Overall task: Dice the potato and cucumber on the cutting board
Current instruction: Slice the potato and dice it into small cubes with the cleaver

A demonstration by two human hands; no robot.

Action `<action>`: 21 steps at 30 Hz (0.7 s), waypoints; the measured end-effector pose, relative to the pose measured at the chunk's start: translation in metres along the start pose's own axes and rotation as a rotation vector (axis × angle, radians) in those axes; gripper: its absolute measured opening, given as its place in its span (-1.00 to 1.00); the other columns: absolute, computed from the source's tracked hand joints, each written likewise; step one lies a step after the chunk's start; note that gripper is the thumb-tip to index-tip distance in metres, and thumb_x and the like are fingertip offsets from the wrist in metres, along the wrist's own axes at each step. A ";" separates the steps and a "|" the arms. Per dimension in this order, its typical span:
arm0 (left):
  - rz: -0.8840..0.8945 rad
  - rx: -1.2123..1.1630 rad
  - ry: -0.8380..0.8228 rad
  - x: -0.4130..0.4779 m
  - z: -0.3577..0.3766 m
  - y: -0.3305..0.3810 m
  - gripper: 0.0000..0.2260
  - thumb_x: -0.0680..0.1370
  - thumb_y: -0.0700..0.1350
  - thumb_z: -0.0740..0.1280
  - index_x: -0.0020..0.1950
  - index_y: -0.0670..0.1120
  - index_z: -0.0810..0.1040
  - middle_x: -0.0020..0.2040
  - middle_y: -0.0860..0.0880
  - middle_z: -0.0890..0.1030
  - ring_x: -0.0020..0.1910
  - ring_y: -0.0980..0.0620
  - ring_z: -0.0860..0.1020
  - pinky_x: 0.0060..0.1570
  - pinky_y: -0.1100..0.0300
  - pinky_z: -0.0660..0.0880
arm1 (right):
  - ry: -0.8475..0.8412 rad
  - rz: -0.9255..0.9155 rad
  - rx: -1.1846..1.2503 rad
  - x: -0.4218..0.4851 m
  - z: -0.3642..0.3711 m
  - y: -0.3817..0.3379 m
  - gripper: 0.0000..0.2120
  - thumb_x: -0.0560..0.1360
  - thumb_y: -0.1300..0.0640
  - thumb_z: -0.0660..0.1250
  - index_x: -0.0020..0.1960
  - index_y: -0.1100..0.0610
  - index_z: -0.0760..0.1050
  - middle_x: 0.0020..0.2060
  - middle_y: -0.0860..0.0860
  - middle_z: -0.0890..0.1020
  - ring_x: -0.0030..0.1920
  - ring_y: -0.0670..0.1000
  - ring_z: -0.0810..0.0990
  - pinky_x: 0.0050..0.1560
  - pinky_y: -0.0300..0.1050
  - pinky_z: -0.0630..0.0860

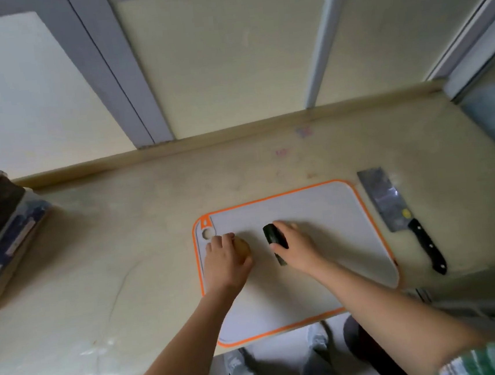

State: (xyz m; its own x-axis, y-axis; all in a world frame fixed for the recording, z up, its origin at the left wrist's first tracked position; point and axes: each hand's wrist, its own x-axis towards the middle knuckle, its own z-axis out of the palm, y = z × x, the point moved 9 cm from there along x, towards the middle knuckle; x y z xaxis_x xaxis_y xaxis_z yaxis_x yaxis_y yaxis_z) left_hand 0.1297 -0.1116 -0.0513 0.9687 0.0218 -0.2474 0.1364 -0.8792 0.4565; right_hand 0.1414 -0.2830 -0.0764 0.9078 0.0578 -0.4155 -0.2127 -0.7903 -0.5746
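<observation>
Left hand (224,259) is gripping the round yellow-brown potato (243,246) at the 9 o'clock side of the grey, orange-rimmed plastic cutting board (317,207). Right hand (296,250) is gripping the short dark-green cucumber (271,235) near board centre. Black-handled steel cleaver (393,203) is lying at the board's 3 o'clock, untouched.

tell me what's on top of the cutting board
On the cutting board lie a potato, gripped by the left hand, and a dark cucumber, gripped by the right hand. The hands cover much of both, so their full shape cannot be seen.
</observation>
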 end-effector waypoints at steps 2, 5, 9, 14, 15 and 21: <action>0.065 0.082 0.128 -0.001 -0.010 0.013 -0.58 0.43 -0.08 0.35 0.25 -0.19 0.49 0.15 -0.22 0.47 0.14 -0.25 0.44 0.10 0.02 0.38 | -0.007 -0.003 0.074 0.002 -0.009 0.009 -0.52 0.56 0.02 0.27 0.44 0.11 0.31 0.25 0.11 0.48 0.25 0.11 0.48 0.24 -0.10 0.37; 0.182 0.055 0.272 -0.007 -0.019 0.046 -0.68 0.38 -0.20 0.31 0.13 -0.17 0.57 0.02 -0.17 0.52 -0.06 -0.23 0.50 -0.07 0.03 0.41 | 0.095 0.022 0.115 0.004 -0.051 0.039 -0.60 0.55 0.10 0.27 0.36 0.14 0.39 -0.01 0.05 0.54 0.08 0.11 0.55 0.09 -0.10 0.43; 0.060 -0.038 0.124 -0.007 0.008 0.080 -0.75 0.53 -0.07 0.31 0.19 -0.09 0.46 0.09 -0.08 0.44 -0.06 -0.13 0.52 -0.11 0.11 0.37 | 0.280 0.125 -0.092 -0.003 -0.121 0.112 -0.57 0.48 0.21 0.31 0.33 0.21 0.38 0.17 0.22 0.48 0.19 0.23 0.49 0.18 0.01 0.42; -0.108 -0.011 0.066 -0.006 0.041 0.092 -0.62 0.51 -0.03 0.35 0.23 -0.15 0.34 0.11 -0.16 0.38 0.01 -0.17 0.49 -0.09 0.10 0.42 | 0.257 0.510 -0.381 -0.033 -0.166 0.205 -0.37 0.48 0.08 0.30 0.47 0.13 0.12 0.34 0.18 0.28 0.35 0.20 0.27 0.30 0.07 0.33; -0.120 -0.007 0.075 -0.006 0.043 0.093 -0.61 0.50 -0.04 0.36 0.23 -0.15 0.33 0.10 -0.16 0.38 0.02 -0.17 0.48 -0.08 0.08 0.44 | 0.220 0.522 -0.368 -0.033 -0.164 0.217 -0.38 0.48 0.11 0.31 0.46 0.14 0.12 0.35 0.18 0.27 0.36 0.19 0.27 0.30 0.06 0.33; -0.126 0.147 0.170 -0.004 0.040 0.095 -0.67 0.52 -0.03 0.31 0.22 -0.15 0.42 0.06 -0.17 0.46 0.02 -0.18 0.46 -0.04 0.03 0.40 | 0.250 0.352 -0.198 -0.019 -0.172 0.232 -0.61 0.41 0.18 0.41 0.13 0.33 0.38 0.11 0.27 0.50 0.15 0.27 0.49 0.05 0.01 0.43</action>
State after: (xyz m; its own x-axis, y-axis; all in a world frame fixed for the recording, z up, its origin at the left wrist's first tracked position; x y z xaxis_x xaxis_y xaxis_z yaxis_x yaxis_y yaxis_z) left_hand 0.1308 -0.2139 -0.0416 0.9685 0.2050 -0.1412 0.2391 -0.9237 0.2992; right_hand 0.1373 -0.5721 -0.0803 0.8574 -0.3636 -0.3644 -0.4718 -0.8381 -0.2740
